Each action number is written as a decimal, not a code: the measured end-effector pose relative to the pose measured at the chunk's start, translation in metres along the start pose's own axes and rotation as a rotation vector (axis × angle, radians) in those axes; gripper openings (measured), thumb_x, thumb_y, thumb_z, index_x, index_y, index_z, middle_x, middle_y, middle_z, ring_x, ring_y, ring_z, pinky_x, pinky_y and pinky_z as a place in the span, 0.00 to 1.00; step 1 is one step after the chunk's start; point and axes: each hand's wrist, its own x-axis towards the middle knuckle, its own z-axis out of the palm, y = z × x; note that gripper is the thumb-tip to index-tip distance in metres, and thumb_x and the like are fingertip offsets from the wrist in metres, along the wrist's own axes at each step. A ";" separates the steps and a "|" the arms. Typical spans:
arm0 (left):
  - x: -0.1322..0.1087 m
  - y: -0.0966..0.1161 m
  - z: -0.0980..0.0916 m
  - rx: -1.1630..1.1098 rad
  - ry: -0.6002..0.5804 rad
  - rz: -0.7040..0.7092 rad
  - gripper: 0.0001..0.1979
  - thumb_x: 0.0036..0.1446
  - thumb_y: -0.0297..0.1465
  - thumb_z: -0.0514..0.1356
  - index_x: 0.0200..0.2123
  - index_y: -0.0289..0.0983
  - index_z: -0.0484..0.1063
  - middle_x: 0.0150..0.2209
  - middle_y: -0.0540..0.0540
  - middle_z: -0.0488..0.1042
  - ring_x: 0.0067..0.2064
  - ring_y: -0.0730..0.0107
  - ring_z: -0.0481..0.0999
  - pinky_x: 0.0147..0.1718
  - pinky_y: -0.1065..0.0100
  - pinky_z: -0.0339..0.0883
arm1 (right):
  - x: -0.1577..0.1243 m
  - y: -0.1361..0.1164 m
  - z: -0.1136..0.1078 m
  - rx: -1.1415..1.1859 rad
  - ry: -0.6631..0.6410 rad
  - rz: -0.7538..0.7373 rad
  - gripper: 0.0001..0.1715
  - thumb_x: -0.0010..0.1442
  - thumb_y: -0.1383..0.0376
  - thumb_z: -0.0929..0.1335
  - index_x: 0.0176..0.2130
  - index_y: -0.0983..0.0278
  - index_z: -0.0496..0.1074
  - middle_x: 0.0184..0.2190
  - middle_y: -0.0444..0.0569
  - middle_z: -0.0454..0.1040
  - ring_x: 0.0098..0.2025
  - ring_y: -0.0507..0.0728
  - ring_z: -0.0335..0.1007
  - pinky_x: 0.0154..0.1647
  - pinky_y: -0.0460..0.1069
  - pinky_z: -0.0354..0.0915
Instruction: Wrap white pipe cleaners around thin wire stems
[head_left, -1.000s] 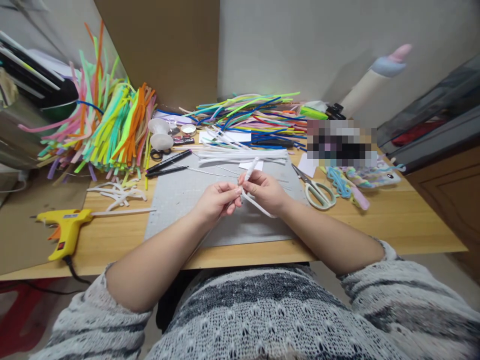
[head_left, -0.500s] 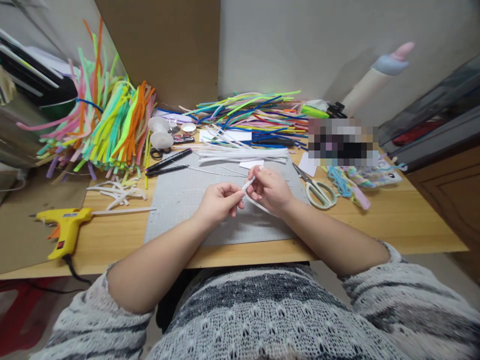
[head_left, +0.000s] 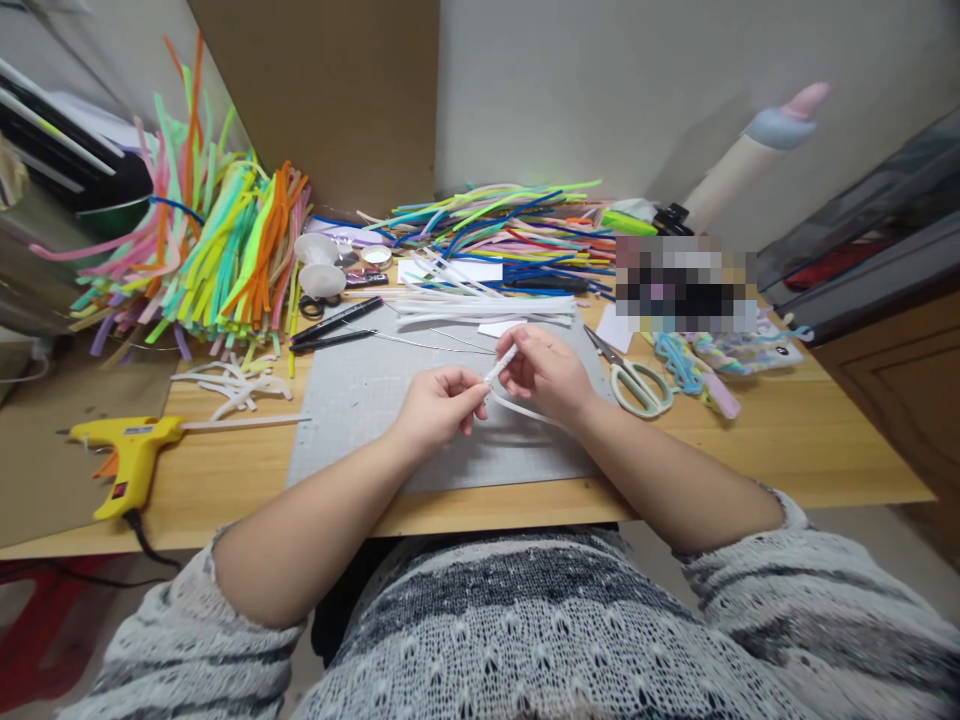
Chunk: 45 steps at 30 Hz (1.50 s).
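A white pipe cleaner [head_left: 501,368] runs between my two hands, with a wound, thicker stretch showing between the fingertips. My left hand [head_left: 444,408] pinches its lower end between thumb and forefinger. At the upper end, my right hand [head_left: 546,372] closes its thumb and fingers on it. A loose white tail [head_left: 525,411] curves from the fingers down under my right hand. Both hands are above the grey cutting mat [head_left: 360,440]. Just behind them lie several straight white pipe cleaners [head_left: 484,312] and thin wires [head_left: 420,344].
A yellow glue gun [head_left: 139,450] lies at the left beside short white pieces [head_left: 232,383]. Bundled coloured pipe cleaners [head_left: 240,250] stand behind, with more piled [head_left: 517,225] along the wall. Scissors [head_left: 637,385] rest at the right, black markers [head_left: 337,322] at the mat's left edge.
My right hand has shifted slightly right and up, and more of the wound white stretch shows between the fingers. My left hand stays nearly in place.
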 end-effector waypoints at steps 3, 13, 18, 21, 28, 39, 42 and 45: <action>0.001 0.000 -0.001 -0.006 0.006 0.006 0.12 0.47 0.36 0.63 0.26 0.32 0.69 0.18 0.51 0.71 0.13 0.82 0.63 0.12 0.78 0.53 | -0.002 0.004 0.003 -0.029 -0.028 0.053 0.22 0.51 0.50 0.69 0.37 0.62 0.62 0.23 0.40 0.68 0.18 0.46 0.60 0.13 0.41 0.49; 0.001 0.002 0.000 -0.013 0.022 -0.045 0.13 0.46 0.37 0.63 0.25 0.32 0.68 0.18 0.51 0.71 0.13 0.82 0.64 0.12 0.78 0.51 | -0.006 0.012 0.009 -0.114 -0.037 0.023 0.19 0.48 0.55 0.72 0.30 0.66 0.64 0.17 0.36 0.62 0.17 0.45 0.52 0.19 0.43 0.48; 0.003 0.001 0.001 -0.076 0.023 -0.093 0.13 0.47 0.37 0.63 0.24 0.33 0.66 0.19 0.51 0.72 0.14 0.82 0.65 0.12 0.78 0.52 | -0.004 0.013 0.007 -0.099 0.008 0.001 0.19 0.48 0.55 0.72 0.30 0.66 0.65 0.16 0.37 0.62 0.17 0.45 0.51 0.18 0.44 0.47; 0.003 0.000 0.001 -0.126 -0.013 -0.094 0.13 0.46 0.36 0.64 0.25 0.33 0.67 0.20 0.51 0.72 0.15 0.81 0.66 0.12 0.78 0.54 | -0.003 0.012 0.006 -0.101 0.016 0.000 0.19 0.47 0.55 0.72 0.30 0.66 0.65 0.17 0.37 0.62 0.18 0.45 0.53 0.19 0.43 0.50; 0.002 0.005 -0.003 -0.123 0.065 -0.068 0.13 0.45 0.35 0.64 0.25 0.33 0.66 0.19 0.51 0.71 0.14 0.82 0.64 0.12 0.79 0.49 | -0.007 0.005 -0.001 -0.336 -0.177 0.038 0.15 0.56 0.55 0.65 0.34 0.65 0.65 0.21 0.41 0.66 0.19 0.47 0.57 0.20 0.44 0.53; -0.003 0.002 0.000 0.141 -0.047 0.000 0.10 0.50 0.33 0.60 0.24 0.33 0.65 0.17 0.52 0.70 0.15 0.81 0.64 0.15 0.77 0.55 | -0.030 -0.056 0.008 -1.629 -0.430 -0.571 0.11 0.59 0.69 0.61 0.30 0.67 0.71 0.27 0.51 0.73 0.30 0.53 0.63 0.30 0.47 0.51; -0.008 0.001 0.004 0.152 -0.208 -0.017 0.10 0.50 0.33 0.60 0.23 0.33 0.65 0.17 0.53 0.69 0.15 0.83 0.63 0.16 0.78 0.56 | -0.017 -0.082 0.012 -1.638 -0.716 -0.505 0.13 0.59 0.69 0.62 0.27 0.66 0.73 0.26 0.49 0.73 0.30 0.52 0.63 0.29 0.47 0.51; -0.013 0.004 0.007 0.044 -0.388 -0.048 0.09 0.49 0.33 0.61 0.26 0.33 0.67 0.18 0.53 0.69 0.15 0.83 0.63 0.15 0.77 0.57 | 0.007 -0.094 0.009 -1.359 -0.996 -0.270 0.09 0.58 0.65 0.65 0.33 0.63 0.75 0.29 0.45 0.74 0.28 0.49 0.63 0.29 0.45 0.53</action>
